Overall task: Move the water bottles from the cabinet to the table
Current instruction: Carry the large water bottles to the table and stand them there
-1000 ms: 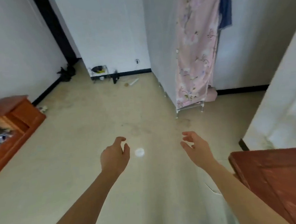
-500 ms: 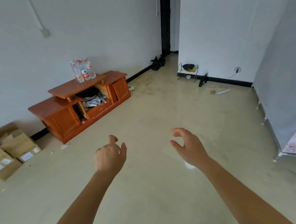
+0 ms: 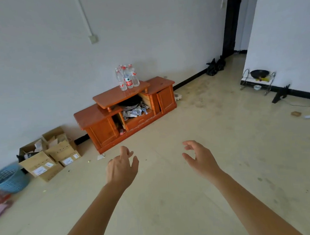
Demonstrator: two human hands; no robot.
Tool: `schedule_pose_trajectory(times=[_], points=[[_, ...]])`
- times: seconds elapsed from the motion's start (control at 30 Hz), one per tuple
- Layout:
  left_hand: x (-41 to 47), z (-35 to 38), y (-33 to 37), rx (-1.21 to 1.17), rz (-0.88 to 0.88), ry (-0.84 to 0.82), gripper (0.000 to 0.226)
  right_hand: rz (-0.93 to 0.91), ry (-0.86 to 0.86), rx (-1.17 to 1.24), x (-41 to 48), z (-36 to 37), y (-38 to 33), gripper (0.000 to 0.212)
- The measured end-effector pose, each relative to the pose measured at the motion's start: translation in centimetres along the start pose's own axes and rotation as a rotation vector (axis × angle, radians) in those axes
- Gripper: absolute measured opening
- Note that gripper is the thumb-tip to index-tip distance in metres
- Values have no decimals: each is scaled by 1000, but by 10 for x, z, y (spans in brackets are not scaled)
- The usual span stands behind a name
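Several clear water bottles [image 3: 127, 78] with red caps and red labels stand close together on the raised top shelf of a low orange wooden cabinet [image 3: 104, 114] against the white wall. My left hand [image 3: 121, 167] and my right hand [image 3: 199, 156] are held out in front of me over the bare floor, well short of the cabinet. Both are empty with fingers loosely curled and apart. The cabinet's middle compartment is open and stuffed with papers and cables.
Cardboard boxes [image 3: 48, 154] sit on the floor left of the cabinet, with a blue plastic basket [image 3: 9, 179] further left. A wire rack with a black pan [image 3: 258, 77] stands by the right wall. Black bags [image 3: 215, 66] lie near a dark doorway. The table is out of view.
The view has swung left, from a wardrobe and a table corner to the cabinet with the bottles, which now appears closer. Both hands stay empty and held out.
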State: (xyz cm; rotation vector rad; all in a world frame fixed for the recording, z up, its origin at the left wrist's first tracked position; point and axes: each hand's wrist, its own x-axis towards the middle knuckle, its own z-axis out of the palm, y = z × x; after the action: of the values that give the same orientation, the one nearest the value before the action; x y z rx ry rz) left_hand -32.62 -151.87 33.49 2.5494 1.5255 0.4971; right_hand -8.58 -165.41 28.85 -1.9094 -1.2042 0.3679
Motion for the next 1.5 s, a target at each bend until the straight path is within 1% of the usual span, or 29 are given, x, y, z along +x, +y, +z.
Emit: schedule_pose_trajectory(times=[0.1, 0.27, 0.47, 0.53, 0.63, 0.77, 0.87, 0.93, 0.97, 1.03, 1.13, 1.2, 1.27, 1.37, 1.5], points=[[49, 9, -4, 19, -62, -8, 22, -46, -34, 31, 68, 5, 0, 38], [125, 36, -26, 106, -136, -73, 33, -110, -143, 27, 167, 43, 8, 39], [254, 81, -69, 79, -158, -22, 37, -153, -211, -36, 306, 100, 8, 40], [308, 89, -82, 68, -143, -4, 37, -191, -218, -88, 362, 116, 4, 40], [404, 86, -98, 36, -126, -18, 43, -200, -219, -150, 455, 129, -13, 40], [519, 77, -108, 46, -64, -2, 44, -267, -131, -215, 563, 131, -30, 42], [582, 92, -112, 55, -73, -41, 51, -249, -57, -232, 619, 140, -19, 52], [638, 117, -117, 44, -77, -89, 56, -210, -47, -242, 671, 155, -1, 58], [652, 123, -118, 47, -69, -105, 57, -217, -38, -256, 684, 160, 4, 62], [707, 155, -121, 64, -49, -126, 59, -199, -59, -245, 740, 180, 26, 68], [778, 185, -122, 85, -48, -131, 59, -206, -67, -232, 819, 204, 49, 67], [847, 207, -119, 106, -57, -134, 59, -205, -84, -182, 892, 217, 65, 69], [902, 211, -117, 114, -73, -150, 60, -209, -120, -202, 947, 223, 69, 75], [988, 215, -109, 82, -127, -154, 62, -193, -188, -189, 1039, 230, 77, 78], [1066, 227, -112, 39, -178, -134, 66, -176, -241, -154, 1142, 246, 73, 79]])
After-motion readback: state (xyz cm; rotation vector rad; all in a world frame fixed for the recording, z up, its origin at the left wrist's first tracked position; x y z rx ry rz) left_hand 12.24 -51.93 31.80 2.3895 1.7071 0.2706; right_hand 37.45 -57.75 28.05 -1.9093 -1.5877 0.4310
